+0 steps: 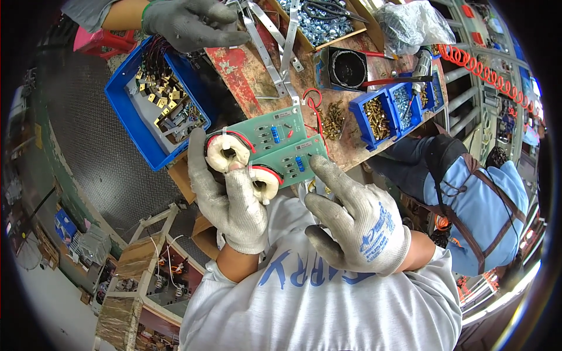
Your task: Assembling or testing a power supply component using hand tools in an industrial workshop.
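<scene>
Two green circuit boards (283, 157) lie side by side, overlapping, in my left hand (231, 196). Each carries a cream-wrapped ring coil with red wire at its left end, the upper coil (227, 153) and the lower coil (264, 183). My gloved left fingers and thumb close round the coil ends. Gloved too, my right hand (357, 219) has its fingers apart. Its index fingertip lies at the right edge of the lower board, touching or very near it; no thing shows in its grasp.
A co-worker's gloved hand (190, 24) is near metal strips (285, 52) at the top. A blue bin (136, 120) of brass-coloured parts stands left. Small blue trays (367, 130) of screws and a black round container (348, 68) sit on the worn bench. Someone in blue (480, 205) is at right.
</scene>
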Demonstrator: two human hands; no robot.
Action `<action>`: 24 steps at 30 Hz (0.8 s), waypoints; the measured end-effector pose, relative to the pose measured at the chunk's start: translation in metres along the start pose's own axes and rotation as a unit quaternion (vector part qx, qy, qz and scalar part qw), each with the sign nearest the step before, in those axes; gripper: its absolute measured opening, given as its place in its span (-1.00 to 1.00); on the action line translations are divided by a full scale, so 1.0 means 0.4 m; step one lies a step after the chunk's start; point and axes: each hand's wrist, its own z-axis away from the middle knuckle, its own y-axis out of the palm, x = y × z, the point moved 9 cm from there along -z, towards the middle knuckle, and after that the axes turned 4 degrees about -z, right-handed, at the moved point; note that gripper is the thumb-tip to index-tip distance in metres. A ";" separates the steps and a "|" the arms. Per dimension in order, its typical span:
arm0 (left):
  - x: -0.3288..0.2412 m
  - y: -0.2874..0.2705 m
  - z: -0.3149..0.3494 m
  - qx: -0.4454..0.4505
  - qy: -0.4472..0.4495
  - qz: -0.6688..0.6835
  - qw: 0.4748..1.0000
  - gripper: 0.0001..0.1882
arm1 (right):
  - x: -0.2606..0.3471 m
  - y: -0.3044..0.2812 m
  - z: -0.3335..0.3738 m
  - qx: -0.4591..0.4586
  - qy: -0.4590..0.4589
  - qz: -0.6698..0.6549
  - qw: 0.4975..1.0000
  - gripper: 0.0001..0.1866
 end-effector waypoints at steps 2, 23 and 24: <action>0.004 0.002 0.001 0.009 0.007 0.010 1.000 -0.51 | -0.003 -0.002 0.001 -0.007 -0.002 -0.004 1.000 -0.43; 0.001 -0.003 -0.015 0.010 0.024 -0.003 1.000 -0.47 | -0.010 0.005 -0.006 0.008 0.008 -0.005 1.000 -0.43; -0.003 -0.007 -0.013 0.000 0.036 -0.043 0.998 -0.47 | -0.008 0.006 -0.003 0.009 0.008 -0.006 1.000 -0.43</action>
